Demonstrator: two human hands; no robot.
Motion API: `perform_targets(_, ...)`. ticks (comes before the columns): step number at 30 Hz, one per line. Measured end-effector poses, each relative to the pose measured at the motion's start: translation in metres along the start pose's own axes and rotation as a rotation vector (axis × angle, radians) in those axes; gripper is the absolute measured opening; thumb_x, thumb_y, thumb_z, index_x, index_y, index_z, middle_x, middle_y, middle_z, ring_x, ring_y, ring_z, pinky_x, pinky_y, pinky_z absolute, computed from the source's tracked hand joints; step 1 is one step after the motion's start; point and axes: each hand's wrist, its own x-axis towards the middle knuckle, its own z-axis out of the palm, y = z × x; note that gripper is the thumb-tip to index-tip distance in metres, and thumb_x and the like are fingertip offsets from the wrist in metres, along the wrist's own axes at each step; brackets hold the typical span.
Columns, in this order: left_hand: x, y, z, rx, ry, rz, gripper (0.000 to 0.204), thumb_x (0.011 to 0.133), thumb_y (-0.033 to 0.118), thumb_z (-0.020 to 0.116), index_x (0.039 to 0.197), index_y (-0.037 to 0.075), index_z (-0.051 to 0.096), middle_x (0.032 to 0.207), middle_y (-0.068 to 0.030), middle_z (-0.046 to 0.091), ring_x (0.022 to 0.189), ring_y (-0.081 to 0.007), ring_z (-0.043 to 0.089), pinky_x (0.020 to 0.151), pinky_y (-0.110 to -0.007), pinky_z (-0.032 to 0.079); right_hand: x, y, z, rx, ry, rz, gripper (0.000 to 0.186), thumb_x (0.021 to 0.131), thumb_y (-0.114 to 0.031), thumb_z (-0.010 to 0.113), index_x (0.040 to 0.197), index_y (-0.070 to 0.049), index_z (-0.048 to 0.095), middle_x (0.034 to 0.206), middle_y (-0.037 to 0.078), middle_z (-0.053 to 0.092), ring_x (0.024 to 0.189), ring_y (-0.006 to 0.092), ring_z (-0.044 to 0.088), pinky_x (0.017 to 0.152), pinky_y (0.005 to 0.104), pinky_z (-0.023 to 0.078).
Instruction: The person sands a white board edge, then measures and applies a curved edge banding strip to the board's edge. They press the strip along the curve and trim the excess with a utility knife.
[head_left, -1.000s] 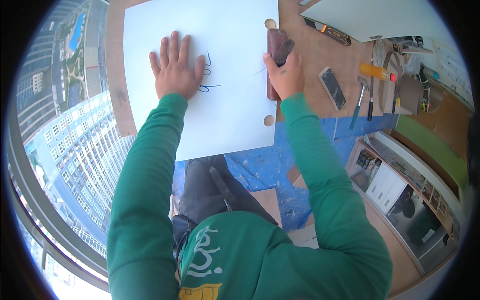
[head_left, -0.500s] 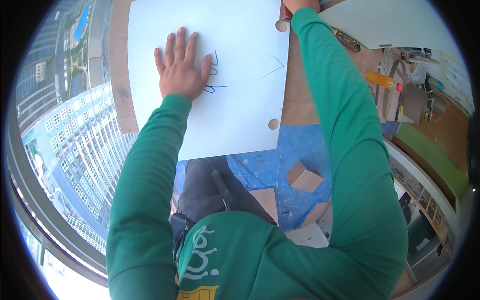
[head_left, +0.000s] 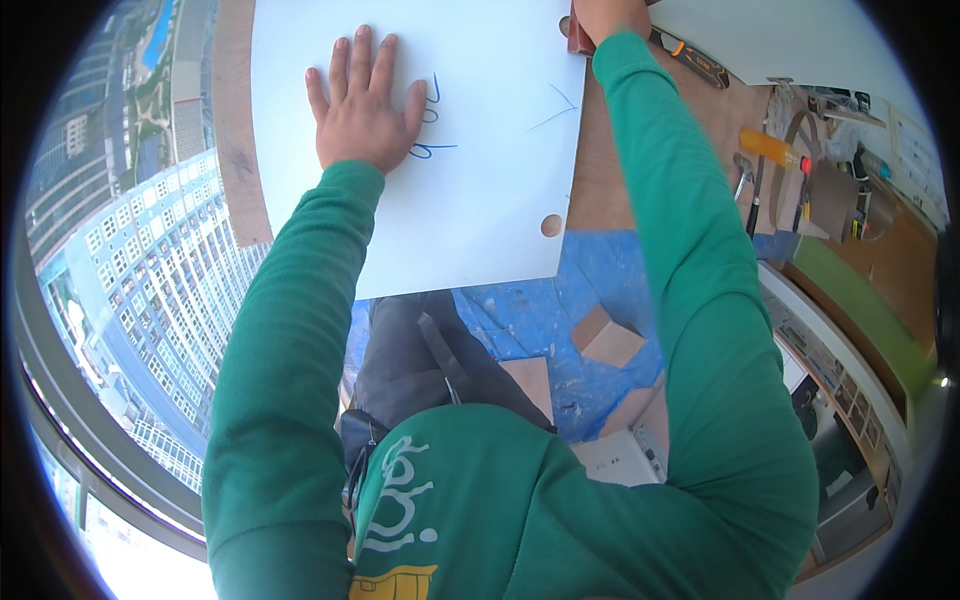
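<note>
A white panel (head_left: 470, 220) with blue pen marks and round holes (head_left: 551, 226) near its right edge lies in front of me. My left hand (head_left: 365, 115) rests flat on it, fingers spread. At the panel's far right edge, my right hand (head_left: 612, 16) is closed around a reddish-brown block (head_left: 578, 38), perhaps a sanding block. The block touches the edge beside the far hole. The upper part of the right hand is cut off by the frame's top.
Beneath the panel is a brown wooden board (head_left: 607, 190). To the right lie an orange-and-black tool (head_left: 695, 60), a hammer (head_left: 742, 170) and an orange bottle (head_left: 770, 148). Wood offcuts (head_left: 607, 338) lie on a blue sheet (head_left: 510, 320) below. A window (head_left: 150, 290) is on the left.
My right hand has slid the block toward me along the panel's edge, to beside the far hole. My left hand keeps its place on the panel. The whole view has shifted slightly.
</note>
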Motion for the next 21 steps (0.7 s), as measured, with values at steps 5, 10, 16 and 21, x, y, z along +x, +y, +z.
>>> perform_targets(5,-0.001,-0.002,0.003,0.031,0.004,-0.008,0.068,0.105,0.062,0.034,0.163,0.028,0.032,0.172,-0.0024,0.027,0.161,-0.0215,0.017,0.131,-0.049,0.006,-0.046,0.001,-0.019,0.052,-0.093,0.053,0.068,0.093,-0.049,0.068,0.128,0.009,0.06,0.131,0.032,0.061,0.121,0.0469,0.061,0.105,0.051,0.048)
perform_targets(10,0.0,-0.006,0.018,-0.071,0.141,0.044,0.069,0.104,0.064,0.034,0.163,0.029,0.033,0.171,-0.0027,0.028,0.16,-0.0222,0.019,0.131,-0.049,0.007,-0.068,0.012,-0.02,0.036,-0.037,0.026,0.071,0.093,-0.048,0.069,0.134,0.009,0.057,0.135,0.032,0.06,0.123,0.0467,0.06,0.106,0.0497,0.047)
perform_targets(16,0.0,-0.009,0.027,-0.114,0.213,0.068,0.069,0.103,0.066,0.034,0.162,0.03,0.034,0.17,-0.0036,0.031,0.16,-0.0238,0.021,0.131,-0.051,0.008,-0.1,0.017,-0.031,0.066,-0.091,0.027,0.071,0.092,-0.045,0.07,0.136,0.009,0.057,0.138,0.03,0.06,0.126,0.0465,0.058,0.107,0.0496,0.047)
perform_targets(21,0.0,-0.006,0.021,-0.153,0.169,0.062,0.069,0.103,0.059,0.039,0.162,0.022,0.034,0.17,-0.0079,0.029,0.159,-0.0277,0.02,0.13,-0.053,0.008,-0.139,0.034,-0.033,0.114,-0.039,-0.003,0.073,0.092,-0.046,0.07,0.136,0.009,0.054,0.136,0.032,0.06,0.125,0.0473,0.058,0.107,0.0499,0.047)
